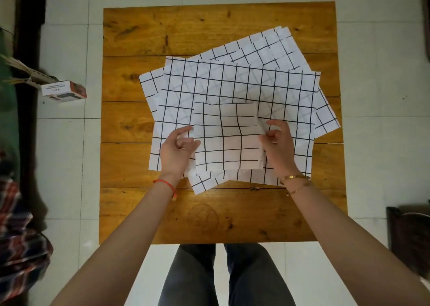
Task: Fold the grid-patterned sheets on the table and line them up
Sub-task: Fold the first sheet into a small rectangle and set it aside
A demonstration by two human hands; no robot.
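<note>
Dark-trousered legs (223, 275) stand at the near edge of a wooden table (209, 217), and two bare forearms reach out over it. Left hand (178, 148), with a red string bracelet (165, 184) at the wrist, pinches the left edge of a folded grid sheet (226, 135) between thumb and curled fingers. Right hand (277, 142), with gold bracelets (294, 181) at the wrist, grips the sheet's right edge the same way, where several folded layers show. Both hands are clamped on this one piece, well apart from each other, at its opposite sides.

That folded sheet is a small, roughly square packet lying at the middle of the table, on top of the unfolded ones. Beneath it a large flat grid sheet (232, 84) spreads wide across the table. More sheets (263, 47) fan out from under it, their corners showing at the far right, the left, the right and the near side.

Pale floor tiles (372, 142) surround the table. On the floor to the left lies a small white and orange box (64, 93). Plaid cloth (21, 247) shows at the near left edge of view, and dark furniture (409, 235) at the near right.
</note>
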